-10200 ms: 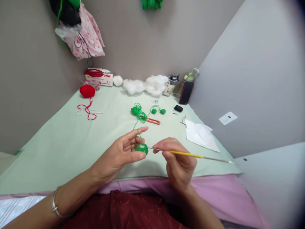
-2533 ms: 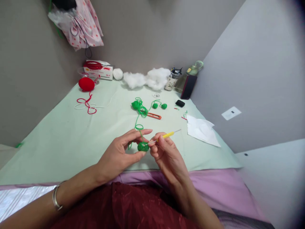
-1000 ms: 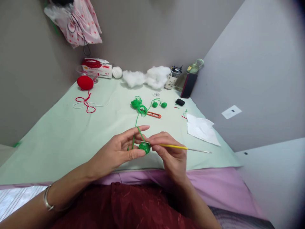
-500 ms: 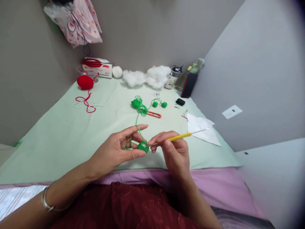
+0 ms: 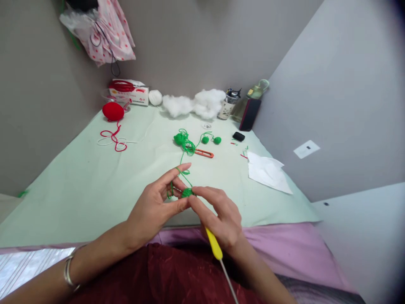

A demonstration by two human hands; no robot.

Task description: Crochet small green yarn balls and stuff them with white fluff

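Note:
Between the thumb and fingers of my left hand (image 5: 155,200) is a small green crochet piece (image 5: 187,192). Green yarn runs over the raised left index finger and back to a loose green yarn ball (image 5: 181,138). My right hand (image 5: 221,213) pinches the near side of the crochet piece with thumb and index finger. Tucked under that palm is a crochet hook (image 5: 214,244) with a yellow handle, its metal shaft pointing down toward my lap. The hook's other end is hidden by the hand.
Beyond my hands lie two small green balls (image 5: 211,140), an orange cutter (image 5: 204,153) and a black case (image 5: 238,136). White stuffing (image 5: 193,104) sits against the wall, with a red yarn ball (image 5: 113,111) at left. White paper (image 5: 267,171) and a phone (image 5: 250,115) are at right.
My right hand has swung the hook from pointing right to pointing down, out of the crochet piece. Its thumb and index finger now touch the piece. A loop of yarn hangs by the left index finger.

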